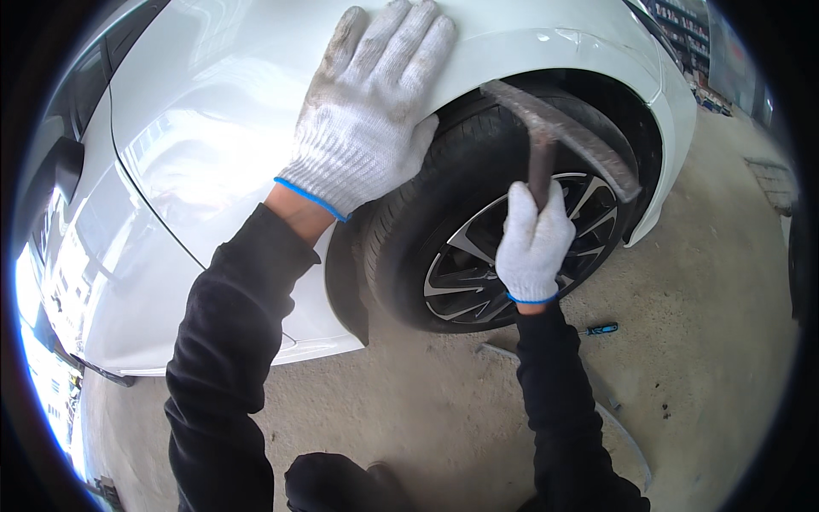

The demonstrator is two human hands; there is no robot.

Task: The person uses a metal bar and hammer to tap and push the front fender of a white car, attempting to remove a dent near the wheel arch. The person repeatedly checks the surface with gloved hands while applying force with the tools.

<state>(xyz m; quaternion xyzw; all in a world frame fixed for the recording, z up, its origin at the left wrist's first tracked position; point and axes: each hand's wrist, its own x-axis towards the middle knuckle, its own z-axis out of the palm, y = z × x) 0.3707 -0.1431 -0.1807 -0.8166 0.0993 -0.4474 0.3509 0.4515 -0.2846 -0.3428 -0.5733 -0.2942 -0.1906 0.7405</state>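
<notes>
My left hand (363,124), in a white knit glove with a blue cuff edge, lies flat on the white car fender (209,94) just above the wheel arch. Its fingers are stretched out and slightly apart. My right hand (535,243), gloved the same way, is closed round the handle of a hammer (589,145). The hammer has a long, narrow, worn metal head, raised in front of the tire (405,192). One end of the head appears close to the arch edge; whether it touches cannot be told. Behind my right hand is the dark and silver alloy wheel (461,286).
On the concrete floor (699,282), a blue and black screwdriver (601,328) lies beside my right forearm. A thin curved grey strip (627,435) runs along the floor nearby, with small debris around it. Stocked shelves (682,34) stand at the far right.
</notes>
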